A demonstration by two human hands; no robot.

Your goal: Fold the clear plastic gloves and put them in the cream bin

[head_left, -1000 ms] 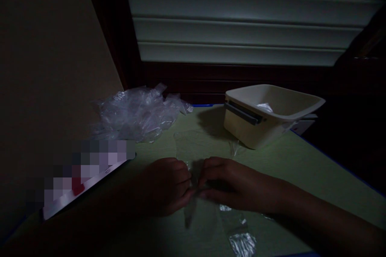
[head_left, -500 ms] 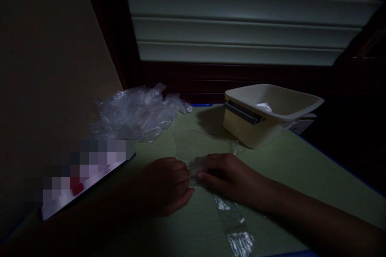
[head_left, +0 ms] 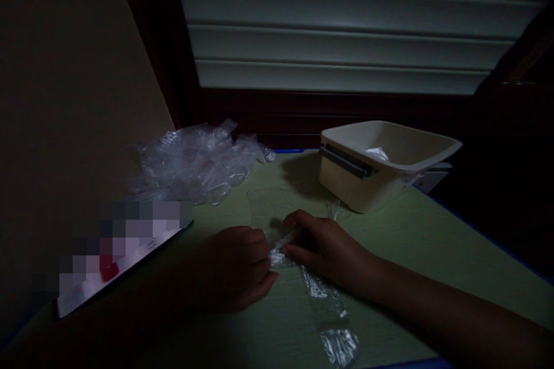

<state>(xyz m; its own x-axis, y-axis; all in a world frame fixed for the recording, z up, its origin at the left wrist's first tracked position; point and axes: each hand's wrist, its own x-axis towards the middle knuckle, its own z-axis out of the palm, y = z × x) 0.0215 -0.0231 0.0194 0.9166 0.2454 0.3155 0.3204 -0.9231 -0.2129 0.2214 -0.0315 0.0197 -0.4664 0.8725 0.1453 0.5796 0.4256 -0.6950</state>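
Nearest to me, a clear plastic strip (head_left: 340, 346) lay on the table (head_left: 411, 230). Just beyond, my left fingers were curled closed on one end of a small plastic piece (head_left: 283, 258); my right hand (head_left: 320, 245) pinched the other end with thumb and finger, I think to steady it. Farther, the tub (head_left: 346, 184) stood open upward, probably for easy reach, the plastic heap (head_left: 199, 167) apart at left, perhaps to leave me space.

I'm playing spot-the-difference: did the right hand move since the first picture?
Yes, a little. The right hand now sits higher up in the picture, nearer the lower edge of the fixed slatted panel.
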